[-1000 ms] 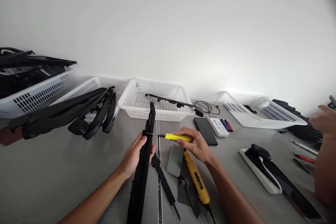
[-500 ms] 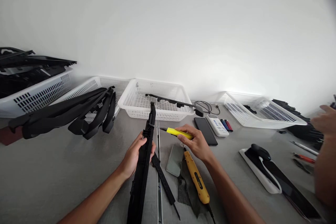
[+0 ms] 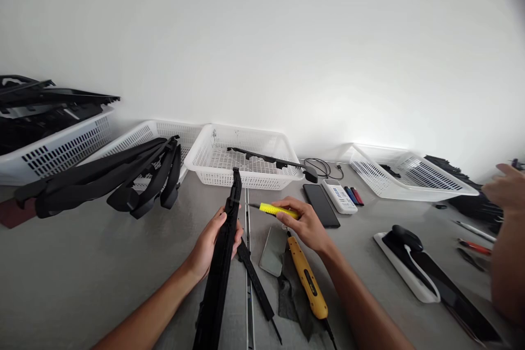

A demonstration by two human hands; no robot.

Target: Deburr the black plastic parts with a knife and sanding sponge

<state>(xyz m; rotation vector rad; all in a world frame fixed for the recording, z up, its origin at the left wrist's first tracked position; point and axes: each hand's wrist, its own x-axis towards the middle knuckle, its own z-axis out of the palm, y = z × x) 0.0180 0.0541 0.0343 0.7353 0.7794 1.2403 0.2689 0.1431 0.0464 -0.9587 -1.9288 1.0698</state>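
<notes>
My left hand (image 3: 213, 238) is wrapped round a long black plastic trim piece (image 3: 223, 246), which stands tilted with its narrow end pointing away from me. Clips and ribs show along its side. In my right hand (image 3: 302, 220) is a yellow utility knife (image 3: 276, 209), its dark blade pointing left toward the trim piece's upper part. A small gap seems to lie between blade tip and trim. Below my right hand lie a yellow corded hand tool (image 3: 307, 276), a dark cloth (image 3: 290, 301) and a grey rectangular plate (image 3: 272, 251). Beside the trim piece rests a black caliper (image 3: 257, 281).
A white basket (image 3: 246, 179) holding a thin black part stands ahead. Leftward, black trim pieces (image 3: 102, 175) overhang another basket. A black phone (image 3: 321, 205), white box (image 3: 339, 197) and markers (image 3: 353, 196) lie right. A co-worker's hand (image 3: 504, 188) is at the far right.
The trim piece has shifted slightly down and to the left in my left hand. The knife has moved a little left, its blade tip nearer the trim.
</notes>
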